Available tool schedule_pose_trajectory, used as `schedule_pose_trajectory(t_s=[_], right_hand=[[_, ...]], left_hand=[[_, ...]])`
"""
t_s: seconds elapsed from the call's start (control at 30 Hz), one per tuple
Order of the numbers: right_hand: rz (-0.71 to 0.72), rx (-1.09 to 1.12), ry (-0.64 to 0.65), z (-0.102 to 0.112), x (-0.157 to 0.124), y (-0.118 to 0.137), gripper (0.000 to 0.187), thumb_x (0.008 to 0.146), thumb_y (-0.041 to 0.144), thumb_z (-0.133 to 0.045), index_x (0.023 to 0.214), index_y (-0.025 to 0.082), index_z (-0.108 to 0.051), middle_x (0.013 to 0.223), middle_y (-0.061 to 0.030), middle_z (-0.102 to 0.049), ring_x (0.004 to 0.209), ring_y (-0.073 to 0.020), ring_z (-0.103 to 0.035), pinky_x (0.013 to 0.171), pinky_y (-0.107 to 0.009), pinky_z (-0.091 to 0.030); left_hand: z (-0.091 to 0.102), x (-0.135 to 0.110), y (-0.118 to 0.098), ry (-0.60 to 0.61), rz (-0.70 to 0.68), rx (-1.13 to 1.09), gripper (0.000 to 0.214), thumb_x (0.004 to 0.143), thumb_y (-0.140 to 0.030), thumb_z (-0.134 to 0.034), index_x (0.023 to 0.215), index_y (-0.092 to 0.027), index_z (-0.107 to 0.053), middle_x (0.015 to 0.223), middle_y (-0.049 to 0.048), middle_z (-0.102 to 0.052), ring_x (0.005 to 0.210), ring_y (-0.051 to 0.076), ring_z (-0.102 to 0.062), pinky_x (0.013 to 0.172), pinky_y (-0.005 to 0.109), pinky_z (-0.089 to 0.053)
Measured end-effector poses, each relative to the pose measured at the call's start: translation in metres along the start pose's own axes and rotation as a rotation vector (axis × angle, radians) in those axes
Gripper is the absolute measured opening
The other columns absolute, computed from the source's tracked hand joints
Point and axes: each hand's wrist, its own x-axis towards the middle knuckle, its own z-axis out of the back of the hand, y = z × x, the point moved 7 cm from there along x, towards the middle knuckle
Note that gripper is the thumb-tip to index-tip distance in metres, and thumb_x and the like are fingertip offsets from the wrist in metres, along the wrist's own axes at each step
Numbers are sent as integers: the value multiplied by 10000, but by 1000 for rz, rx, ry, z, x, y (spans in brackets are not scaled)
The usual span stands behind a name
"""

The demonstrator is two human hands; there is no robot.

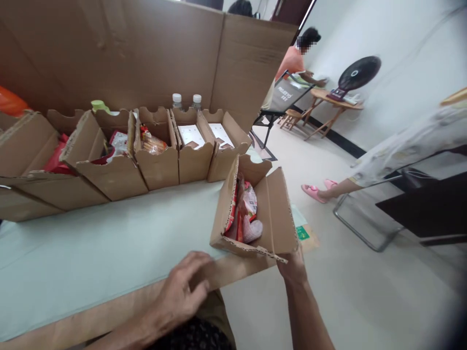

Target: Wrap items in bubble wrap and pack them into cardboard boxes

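Bright, even indoor light – soft shadows, wide-angle bending and blur at edges.

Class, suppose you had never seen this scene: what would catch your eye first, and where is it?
First, the open cardboard box of red snack packets at the table's near right corner, gripped underneath by the right hand. The left hand rests on the table edge. Behind runs a row of similar boxes, before a tall cardboard wall.

Pale table (pixel 91 248): row of cardboard boxes (pixel 156 155).
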Motion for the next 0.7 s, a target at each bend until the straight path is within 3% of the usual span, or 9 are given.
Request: schedule_pose_trajectory(t_s=[0.07,0.13,0.23,0.33,0.43,0.53,0.63,0.7], right_hand=[[-42,97,35,-3,-25,-13,768,769,734,-688,1382,277,-613,1364,-141,-696,1296,-393,-636,1024,-539,-560],[-98,127,130,-19,-43,-22,749,703,725,-769,1288,264,-685,1275,-150,-745,1193,-409,-698,972,-543,-592],[-134,-6,200,-44,-55,-23,578,679,687,-816,1047,242,-773,1062,-144,-806,1023,-411,-756,916,-573,-612],[-98,-71,105,-50,-58,-19,452,731,601,-816,1005,243,-783,1027,-128,-814,993,-398,-764,923,-580,-616],[-90,-63,-11,-32,-58,-28,372,786,558,-783,988,247,-793,1013,-128,-818,954,-391,-774,873,-559,-641],[-81,-97,-108,2,-39,-42,358,770,553,-801,944,241,-786,979,-131,-813,925,-388,-768,848,-557,-639],[-60,-140,-168,36,9,-45,470,683,585,-854,969,227,-750,1014,-128,-799,977,-383,-742,901,-573,-605],[-43,-127,-138,48,52,-41,531,621,600,-884,961,226,-724,1030,-118,-790,1003,-368,-722,943,-570,-578]], left_hand=[[15,4,14,-141,35,42,561,884,-185,-544,1442,-226,-573,1375,144,-639,1273,306,-632,1070,531,-549],[14,14,21,-163,15,74,697,884,-212,-560,1566,-228,-421,1538,168,-513,1386,341,-542,1101,576,-513],[-5,32,15,-125,-62,80,821,878,-224,-581,1638,-222,-273,1663,180,-360,1503,376,-405,1167,621,-436],[-33,44,4,-103,-121,70,870,882,-186,-567,1664,-227,-187,1696,165,-311,1563,359,-312,1242,622,-339],[-64,57,-1,0,-142,46,941,860,-154,-582,1679,-225,-125,1738,148,-214,1602,354,-217,1277,608,-282],[-85,89,-5,105,-166,11,1021,817,-195,-647,1683,-189,-104,1742,157,-200,1604,377,-199,1284,601,-271],[-87,135,-10,177,-197,34,1050,766,-228,-682,1675,-175,-159,1717,173,-271,1571,395,-286,1269,593,-307],[-80,156,-9,194,-212,107,997,762,-225,-673,1657,-180,-238,1675,176,-366,1526,394,-371,1249,594,-339]])
